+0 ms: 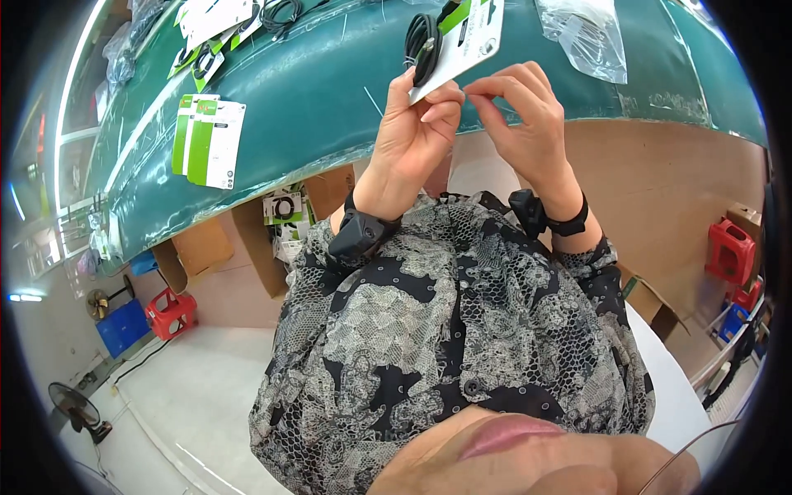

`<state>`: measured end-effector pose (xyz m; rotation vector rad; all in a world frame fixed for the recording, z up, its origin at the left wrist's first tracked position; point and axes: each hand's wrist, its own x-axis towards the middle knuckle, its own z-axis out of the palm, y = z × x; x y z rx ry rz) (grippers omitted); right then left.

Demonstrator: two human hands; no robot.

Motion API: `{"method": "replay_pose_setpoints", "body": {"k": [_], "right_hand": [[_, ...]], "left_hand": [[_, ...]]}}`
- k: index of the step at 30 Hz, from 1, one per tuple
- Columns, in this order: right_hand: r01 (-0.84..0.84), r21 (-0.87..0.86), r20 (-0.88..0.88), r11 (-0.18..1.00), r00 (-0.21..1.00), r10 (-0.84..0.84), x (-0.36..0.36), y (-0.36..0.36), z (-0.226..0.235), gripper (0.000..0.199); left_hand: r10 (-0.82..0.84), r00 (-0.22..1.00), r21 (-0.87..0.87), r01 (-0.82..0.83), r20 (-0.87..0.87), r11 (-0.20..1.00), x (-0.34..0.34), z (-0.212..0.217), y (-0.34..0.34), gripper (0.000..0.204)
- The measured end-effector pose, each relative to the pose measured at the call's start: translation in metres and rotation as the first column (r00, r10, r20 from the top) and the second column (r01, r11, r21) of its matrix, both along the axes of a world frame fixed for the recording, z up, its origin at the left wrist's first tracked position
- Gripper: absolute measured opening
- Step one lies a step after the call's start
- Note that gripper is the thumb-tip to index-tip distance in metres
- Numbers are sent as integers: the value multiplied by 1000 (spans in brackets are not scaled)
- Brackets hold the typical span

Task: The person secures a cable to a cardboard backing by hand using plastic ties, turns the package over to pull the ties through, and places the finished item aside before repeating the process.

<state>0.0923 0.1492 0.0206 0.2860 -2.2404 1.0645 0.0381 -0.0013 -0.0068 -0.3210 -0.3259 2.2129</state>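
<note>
My left hand (412,136) grips a white and green packaging card (469,45) by its lower end, thumb on the near side. A coiled black cable (422,49) lies against the card, just above that thumb. Close to the card's right edge is my right hand (528,124), with thumb and forefinger pinched together. Whatever is in that pinch, if anything, is too small to tell. Both hands are raised over the front edge of the green-topped table (330,91). Some flat green and white cards (218,147) lie to the left near that edge.
At the back left are more carded cables (216,29) and a loose coiled black cable (282,18). Clear plastic bags (584,37) lie at the back right. Below the table, a cardboard box (257,247) stands by packaged cables (285,210). Red stools (730,252) stand on both sides.
</note>
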Motion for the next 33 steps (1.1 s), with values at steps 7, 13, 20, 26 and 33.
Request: {"method": "replay_pose_setpoints", "body": {"k": [7,13,20,26,33], "right_hand": [[30,170,-90,985,996,-14,-9,-2,13,16],[49,133,-94,990,995,-37,-15,-5,5,10],[65,84,-100,994,993,-56,-12,-3,1,7],[26,44,-87,999,996,-23,-13,-11,6,8],[50,167,-114,985,993,-31,-12,-18,28,13]], "left_hand": [[13,1000,-72,-12,13,997,-1,4,-1,24],[28,997,-154,-40,-78,987,-2,-3,3,22],[45,980,-274,-98,-193,957,1,5,6,22],[53,985,-204,-87,-165,975,0,4,3,23],[-40,999,62,39,16,997,-3,11,-7,23]]}}
